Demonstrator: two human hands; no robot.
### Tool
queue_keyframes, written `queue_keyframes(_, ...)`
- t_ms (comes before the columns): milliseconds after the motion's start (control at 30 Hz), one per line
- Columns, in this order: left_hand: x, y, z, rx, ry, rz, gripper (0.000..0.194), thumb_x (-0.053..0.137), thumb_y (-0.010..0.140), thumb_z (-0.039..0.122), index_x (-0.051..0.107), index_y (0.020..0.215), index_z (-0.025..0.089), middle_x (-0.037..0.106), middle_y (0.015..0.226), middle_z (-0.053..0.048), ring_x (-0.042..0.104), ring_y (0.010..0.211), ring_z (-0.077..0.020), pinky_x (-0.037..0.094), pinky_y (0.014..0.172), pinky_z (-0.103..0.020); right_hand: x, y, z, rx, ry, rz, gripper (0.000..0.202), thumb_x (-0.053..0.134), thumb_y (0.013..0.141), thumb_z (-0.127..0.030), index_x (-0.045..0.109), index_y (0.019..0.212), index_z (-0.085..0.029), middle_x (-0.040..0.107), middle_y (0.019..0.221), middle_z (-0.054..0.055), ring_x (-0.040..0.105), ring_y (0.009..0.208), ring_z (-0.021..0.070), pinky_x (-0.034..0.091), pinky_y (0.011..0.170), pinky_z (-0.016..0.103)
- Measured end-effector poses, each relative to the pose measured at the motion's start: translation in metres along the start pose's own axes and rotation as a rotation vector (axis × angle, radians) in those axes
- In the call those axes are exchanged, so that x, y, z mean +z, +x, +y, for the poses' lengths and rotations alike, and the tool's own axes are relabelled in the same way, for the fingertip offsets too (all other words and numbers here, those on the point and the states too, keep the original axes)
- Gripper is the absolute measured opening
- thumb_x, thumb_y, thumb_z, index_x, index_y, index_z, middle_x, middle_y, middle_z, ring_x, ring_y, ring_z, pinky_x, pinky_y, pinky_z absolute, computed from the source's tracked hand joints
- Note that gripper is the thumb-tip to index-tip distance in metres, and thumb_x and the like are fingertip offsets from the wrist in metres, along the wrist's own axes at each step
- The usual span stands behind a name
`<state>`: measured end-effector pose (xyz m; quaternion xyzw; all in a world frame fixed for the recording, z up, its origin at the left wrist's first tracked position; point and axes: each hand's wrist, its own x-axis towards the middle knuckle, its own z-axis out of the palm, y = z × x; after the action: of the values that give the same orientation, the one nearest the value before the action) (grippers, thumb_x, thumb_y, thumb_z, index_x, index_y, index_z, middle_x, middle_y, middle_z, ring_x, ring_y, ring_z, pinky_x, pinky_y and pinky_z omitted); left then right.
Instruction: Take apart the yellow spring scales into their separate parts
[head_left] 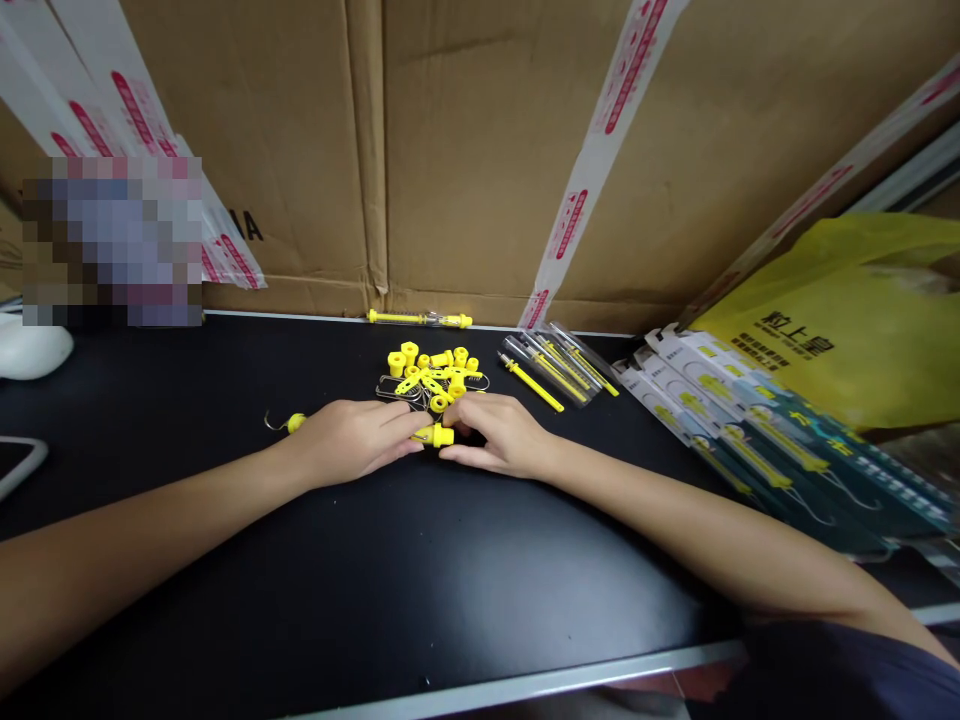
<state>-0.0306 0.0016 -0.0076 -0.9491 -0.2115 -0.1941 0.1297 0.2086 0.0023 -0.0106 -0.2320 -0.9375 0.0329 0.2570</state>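
My left hand [349, 440] is closed around a tubular spring scale that lies sideways above the black table. Its yellow end with a metal hook [297, 423] sticks out to the left, and its yellow end cap [442, 436] shows between my hands. My right hand [502, 435] is curled at that cap, with the thumb below it and the fingers above; part of the grip is hidden. Just behind my hands lies a pile of yellow plastic caps and nuts [397, 363], flat yellow pieces [424, 380] and metal wire hooks [390, 388].
An assembled spring scale [420, 319] lies at the table's back edge. Clear tubes with yellow rods [559, 365] lie right of the pile. Boxed spring scales [780, 440] and a yellow bag [840, 320] stand at the right. Cardboard [465, 150] walls the back; a white-edged device [19, 462] lies left.
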Motion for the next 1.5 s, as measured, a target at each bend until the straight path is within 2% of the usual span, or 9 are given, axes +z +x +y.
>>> queue_keyframes(133, 0.0, 0.0011, 0.0004, -0.006, 0.005, 0.001, 0.029, 0.035, 0.096, 0.035, 0.056, 0.108, 0.019, 0.066, 0.089, -0.001, 0.064, 0.079, -0.0121, 0.047, 0.066, -0.02, 0.0006, -0.001, 0.0004, 0.021, -0.06, -0.038, 0.031, 0.039, 0.093, -0.043, 0.052, 0.081, -0.018, 0.056, 0.068, 0.002, 0.051, 0.062, 0.0131, 0.038, 0.061, 0.024)
queue_keyframes(233, 0.0006, 0.0011, -0.0002, -0.005, 0.0, -0.031, 0.029, 0.035, 0.096, 0.035, 0.056, 0.109, 0.019, 0.065, 0.087, -0.001, 0.064, 0.078, -0.0122, 0.048, 0.066, -0.02, 0.0033, -0.0023, 0.0017, 0.02, -0.071, -0.058, 0.029, 0.04, 0.094, -0.041, 0.052, 0.081, -0.018, 0.058, 0.069, 0.002, 0.054, 0.063, 0.0127, 0.038, 0.06, 0.023)
queue_keyframes(467, 0.0011, 0.0007, -0.0008, -0.022, -0.012, -0.017, 0.029, 0.035, 0.096, 0.034, 0.055, 0.109, 0.018, 0.066, 0.091, -0.001, 0.065, 0.081, -0.0143, 0.048, 0.066, -0.023, 0.0048, -0.0042, 0.0016, -0.015, -0.019, 0.02, 0.016, 0.046, 0.092, -0.034, 0.049, 0.092, -0.018, 0.059, 0.069, 0.0, 0.053, 0.057, 0.0105, 0.037, 0.055, 0.021)
queue_keyframes(633, 0.0006, 0.0015, -0.0006, -0.015, -0.024, -0.01, 0.028, 0.035, 0.096, 0.035, 0.056, 0.107, 0.019, 0.066, 0.091, 0.0, 0.065, 0.081, -0.0126, 0.047, 0.066, -0.021, 0.0005, -0.0019, -0.0009, 0.083, -0.015, -0.032, 0.032, 0.048, 0.088, -0.048, 0.048, 0.097, -0.017, 0.058, 0.069, -0.001, 0.051, 0.055, 0.0108, 0.035, 0.054, 0.021)
queue_keyframes(833, 0.0004, 0.0008, -0.0002, -0.016, -0.026, -0.032, 0.029, 0.035, 0.096, 0.035, 0.055, 0.109, 0.02, 0.066, 0.091, 0.0, 0.065, 0.081, -0.0129, 0.047, 0.067, -0.022, 0.0014, 0.0003, -0.0013, 0.04, -0.066, -0.109, 0.031, 0.037, 0.095, -0.038, 0.052, 0.078, -0.017, 0.06, 0.068, 0.002, 0.054, 0.061, 0.0121, 0.034, 0.058, 0.023)
queue_keyframes(1167, -0.0004, 0.0002, -0.0009, -0.037, -0.033, -0.047, 0.029, 0.035, 0.096, 0.035, 0.054, 0.11, 0.019, 0.065, 0.092, 0.0, 0.064, 0.082, -0.0135, 0.047, 0.068, -0.023, 0.0033, -0.0033, 0.0006, 0.052, -0.043, -0.092, 0.024, 0.044, 0.092, -0.04, 0.051, 0.09, -0.017, 0.06, 0.068, 0.0, 0.053, 0.058, 0.0111, 0.035, 0.056, 0.02)
queue_keyframes(1300, -0.0004, 0.0, -0.0006, -0.039, -0.044, -0.053, 0.028, 0.034, 0.096, 0.036, 0.054, 0.109, 0.02, 0.065, 0.092, 0.001, 0.064, 0.082, -0.0135, 0.047, 0.068, -0.023, 0.001, -0.0025, -0.0002, 0.069, -0.016, -0.123, 0.026, 0.045, 0.091, -0.043, 0.05, 0.094, -0.018, 0.059, 0.068, 0.0, 0.051, 0.055, 0.0107, 0.034, 0.055, 0.02)
queue_keyframes(1400, 0.0006, 0.0005, -0.0005, -0.035, -0.047, -0.049, 0.029, 0.034, 0.096, 0.035, 0.054, 0.109, 0.02, 0.065, 0.094, 0.0, 0.064, 0.083, -0.0133, 0.046, 0.067, -0.023, 0.0, -0.0012, -0.0001, 0.054, -0.007, -0.134, 0.032, 0.039, 0.092, -0.046, 0.051, 0.091, -0.017, 0.06, 0.071, 0.001, 0.053, 0.059, 0.0122, 0.035, 0.057, 0.022)
queue_keyframes(1500, 0.0016, 0.001, -0.0011, -0.036, -0.049, -0.054, 0.029, 0.033, 0.096, 0.035, 0.054, 0.109, 0.02, 0.065, 0.094, 0.0, 0.064, 0.084, -0.013, 0.046, 0.068, -0.022, 0.0001, 0.0005, -0.0002, 0.037, -0.026, -0.14, 0.034, 0.031, 0.096, -0.04, 0.052, 0.082, -0.017, 0.06, 0.073, 0.003, 0.054, 0.065, 0.013, 0.035, 0.061, 0.023)
